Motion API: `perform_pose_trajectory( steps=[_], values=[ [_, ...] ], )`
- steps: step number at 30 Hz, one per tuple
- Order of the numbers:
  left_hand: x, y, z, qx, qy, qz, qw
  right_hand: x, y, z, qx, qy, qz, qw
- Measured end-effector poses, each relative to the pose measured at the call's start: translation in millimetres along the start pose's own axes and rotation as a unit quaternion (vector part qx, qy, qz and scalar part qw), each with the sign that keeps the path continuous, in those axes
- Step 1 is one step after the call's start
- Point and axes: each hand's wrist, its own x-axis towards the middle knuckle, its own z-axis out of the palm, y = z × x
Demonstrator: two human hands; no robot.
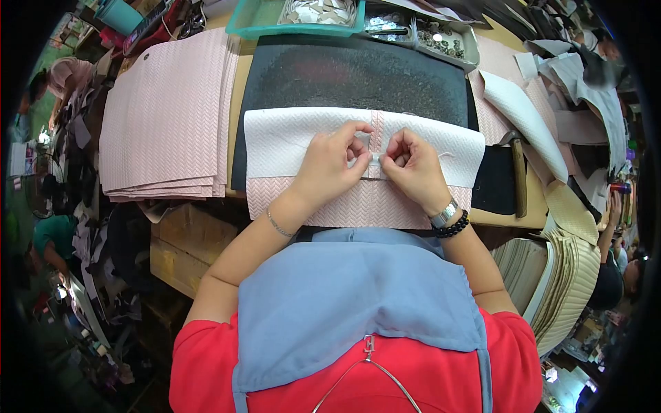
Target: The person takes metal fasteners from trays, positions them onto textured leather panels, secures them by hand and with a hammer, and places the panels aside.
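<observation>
A pink herringbone-textured panel point(420, 204) lies in front of me, its upper part folded back to show the white underside point(279, 148). Down its middle runs a pink seam strip point(377, 124). My left hand point(334, 164) is closed in a pinch just left of the strip. From the right, my right hand point(416, 168) pinches too, its fingertips close to the left ones. Between the fingertips shows a small white piece point(375, 158), largely covered by the fingers. A loose thread end point(446, 154) lies on the white side, right of my right hand.
A dark mat point(344, 76) lies under the panel. Stacked pink sheets point(165, 117) are at left. Behind stand a teal tray point(296, 29) of small pieces and a box of metal fittings point(441, 41). A wooden-handled hammer point(518, 175) rests at right, near scraps point(523, 117).
</observation>
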Motion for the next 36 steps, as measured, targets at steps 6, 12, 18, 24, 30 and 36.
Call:
perform_pose_trajectory(
  steps=[6, 12, 18, 24, 30, 36],
  values=[
    [3, 6, 3, 0.105, 0.001, 0.02, 0.994, 5, -1, -1, -0.036, -0.01, -0.034, 0.999],
    [-5, -11, 1, 0.15, 0.021, 0.143, 0.978, 7, -18, -3, -0.272, -0.023, -0.203, 0.94],
    [-5, -7, 2, 0.158, 0.023, 0.132, 0.978, 93, -59, -49, -0.294, 0.051, -0.187, 0.936],
    [-6, -12, 4, 0.159, 0.032, 0.143, 0.976, 220, -34, -80, -0.491, 0.108, -0.215, 0.837],
    [-6, -11, 3, 0.171, 0.026, 0.143, 0.975, 251, -49, -57, -0.635, 0.1, -0.087, 0.761],
    [-6, -9, 3, 0.163, 0.03, 0.145, 0.976, 275, -48, -51, -0.591, 0.104, 0.009, 0.8]
  ],
)
